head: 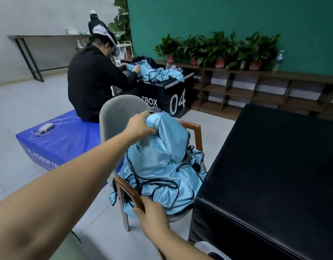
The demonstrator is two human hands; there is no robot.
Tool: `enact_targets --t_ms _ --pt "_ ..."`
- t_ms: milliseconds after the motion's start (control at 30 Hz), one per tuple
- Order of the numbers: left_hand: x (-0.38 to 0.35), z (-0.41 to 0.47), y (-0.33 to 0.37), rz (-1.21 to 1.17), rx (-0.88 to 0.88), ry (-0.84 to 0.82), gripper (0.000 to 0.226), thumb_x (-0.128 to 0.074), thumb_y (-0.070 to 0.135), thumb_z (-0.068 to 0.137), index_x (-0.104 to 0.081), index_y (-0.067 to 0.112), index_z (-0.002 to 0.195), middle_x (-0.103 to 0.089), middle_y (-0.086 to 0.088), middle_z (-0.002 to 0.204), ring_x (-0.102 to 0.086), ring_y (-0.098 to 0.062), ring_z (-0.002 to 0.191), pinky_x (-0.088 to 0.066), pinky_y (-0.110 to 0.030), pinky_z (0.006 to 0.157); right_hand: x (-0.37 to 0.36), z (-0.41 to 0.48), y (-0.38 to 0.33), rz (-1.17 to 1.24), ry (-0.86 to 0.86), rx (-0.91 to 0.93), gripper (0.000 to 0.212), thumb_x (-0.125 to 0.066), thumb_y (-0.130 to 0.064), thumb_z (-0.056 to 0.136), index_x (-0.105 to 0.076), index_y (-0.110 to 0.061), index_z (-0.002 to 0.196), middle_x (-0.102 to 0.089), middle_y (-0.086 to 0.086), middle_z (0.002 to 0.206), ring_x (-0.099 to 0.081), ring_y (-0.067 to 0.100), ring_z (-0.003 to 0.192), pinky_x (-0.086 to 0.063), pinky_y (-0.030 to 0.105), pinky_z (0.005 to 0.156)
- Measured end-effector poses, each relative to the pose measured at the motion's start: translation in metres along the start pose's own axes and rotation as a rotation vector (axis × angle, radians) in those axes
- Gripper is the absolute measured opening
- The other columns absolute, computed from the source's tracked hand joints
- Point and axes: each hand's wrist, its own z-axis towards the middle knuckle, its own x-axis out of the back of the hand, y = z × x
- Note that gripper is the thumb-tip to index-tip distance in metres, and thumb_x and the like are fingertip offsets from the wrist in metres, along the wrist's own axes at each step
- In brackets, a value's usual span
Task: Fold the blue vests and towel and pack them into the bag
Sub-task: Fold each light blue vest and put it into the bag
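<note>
Left hand [141, 126]: bunched tight on the top fold of a light-blue vest [167, 143], fingers and thumb pinching the shiny cloth and holding it up in a peak.

Right hand [152, 214]: curled round the front end of the wooden armrest [128, 190], thumb on the near side; no cloth plainly in this grip.

Pile of blue vests [162, 182]: heaped on the chair seat, directly below the left fingers and just beyond the right fingers; dark piping looped and crossed all through the heap, one edge spilling over the armrest on the thumb side of the right hand.

Chair [115, 113]: grey shell back just behind the left knuckles.

Bag and towel: neither plainly identifiable; a grey scrap [154, 109] past the left fingertips, too hidden to name.

Black padded block [274, 166]: off to the little-finger side of the right hand, close beside the chair; probably the folding surface.

Background: second person [94, 81] in black, well beyond the left fingers, seated on a blue mat [58, 139] and handling similar vests on a black box marked 04 [173, 98].

Stage: judged early, with one vest raised, nothing folded, nothing packed.

Risk: likely snagging, as tangled piping may haul neighbouring vests up with the pinched one and tip them off the seat onto the floor. Slick fabric may also slide out of a shallow pinch, and a hard pull could shift the chair unless the right-hand brace holds.
</note>
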Motion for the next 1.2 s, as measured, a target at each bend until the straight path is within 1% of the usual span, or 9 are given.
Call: enact_targets --t_ms 200,433,500,633,733,900,1033,1133,1200 --pt "-0.047 -0.005 -0.027 0.026 0.043 -0.095 0.057 -0.084 0.027 0.071 -0.062 0.025 0.123 -0.071 -0.003 0.107 -0.067 -0.028 0.098 -0.058 -0.041 0.084 0.007 -0.003 -0.007 -0.054 -0.052 0.017 0.017 -0.063 -0.040 0.103 -0.057 -0.024 0.108 -0.072 0.004 0.110 -0.066 0.029 0.104 -0.054 0.041 0.092" --pt "-0.093 -0.015 -0.035 0.103 0.040 -0.341 0.088 -0.081 0.038 0.084 -0.033 0.027 0.157 -0.064 -0.010 0.135 -0.064 -0.031 0.115 -0.052 -0.039 0.090 0.006 -0.017 -0.015 -0.121 -0.128 0.044 0.024 -0.060 -0.041 0.104 -0.057 -0.023 0.120 -0.071 0.009 0.120 -0.064 0.036 0.112 -0.050 0.045 0.095" --pt "-0.100 -0.021 -0.037 0.111 0.033 -0.332 0.092 -0.082 0.042 0.084 -0.029 0.029 0.159 -0.059 -0.011 0.143 -0.062 -0.032 0.120 -0.053 -0.040 0.093 0.005 -0.019 -0.016 -0.119 -0.133 0.038 0.024 -0.060 -0.040 0.104 -0.057 -0.023 0.121 -0.071 0.008 0.121 -0.064 0.035 0.113 -0.051 0.045 0.095" --pt "-0.096 -0.034 -0.042 0.064 -0.001 -0.251 0.101 -0.084 0.051 0.082 -0.025 0.031 0.161 -0.044 -0.010 0.155 -0.055 -0.031 0.133 -0.048 -0.043 0.109 0.014 -0.021 -0.013 -0.069 -0.192 0.020 0.023 -0.061 -0.037 0.103 -0.058 -0.026 0.123 -0.071 0.008 0.121 -0.065 0.033 0.112 -0.053 0.044 0.096" --pt "-0.085 -0.047 -0.049 0.052 -0.016 -0.194 0.100 -0.082 0.058 0.083 -0.026 0.032 0.161 -0.041 -0.005 0.157 -0.052 -0.028 0.137 -0.048 -0.045 0.111 0.025 -0.026 -0.008 -0.056 -0.229 0.002 0.033 -0.059 -0.036 0.100 -0.057 -0.033 0.132 -0.072 0.002 0.125 -0.068 0.028 0.113 -0.056 0.041 0.100" --pt "-0.066 -0.079 -0.054 0.122 -0.060 -0.083 0.078 -0.079 0.060 0.084 -0.047 0.029 0.148 -0.047 0.000 0.148 -0.052 -0.027 0.131 -0.050 -0.047 0.106 0.056 -0.041 0.003 -0.014 -0.211 -0.019 0.031 -0.056 -0.034 0.100 -0.062 -0.035 0.131 -0.073 -0.008 0.118 -0.070 0.015 0.102 -0.058 0.037 0.097" --pt "-0.063 -0.115 -0.057 0.127 -0.048 0.042 0.072 -0.086 0.057 0.078 -0.053 0.026 0.134 -0.050 -0.001 0.130 -0.055 -0.025 0.117 -0.052 -0.044 0.098 0.092 -0.055 0.011 -0.032 -0.132 -0.022 0.030 -0.054 -0.035 0.100 -0.064 -0.033 0.129 -0.073 -0.012 0.109 -0.069 0.010 0.095 -0.059 0.034 0.092" --pt "-0.058 -0.135 -0.060 0.116 0.040 -0.026 0.072 -0.091 0.053 0.076 -0.049 0.023 0.125 -0.051 0.000 0.119 -0.061 -0.022 0.100 -0.054 -0.041 0.087 0.112 -0.067 0.017 -0.009 -0.084 -0.032 0.026 -0.055 -0.036 0.098 -0.067 -0.033 0.121 -0.072 -0.011 0.102 -0.069 0.010 0.084 -0.060 0.035 0.084" --pt "-0.055 -0.143 -0.062 0.193 0.065 -0.080 0.070 -0.092 0.051 0.074 -0.046 0.022 0.119 -0.055 0.000 0.107 -0.061 -0.023 0.091 -0.052 -0.040 0.075 0.121 -0.076 0.019 0.003 -0.062 -0.045 0.022 -0.057 -0.034 0.097 -0.069 -0.033 0.115 -0.072 -0.010 0.099 -0.068 0.010 0.080 -0.060 0.034 0.081"
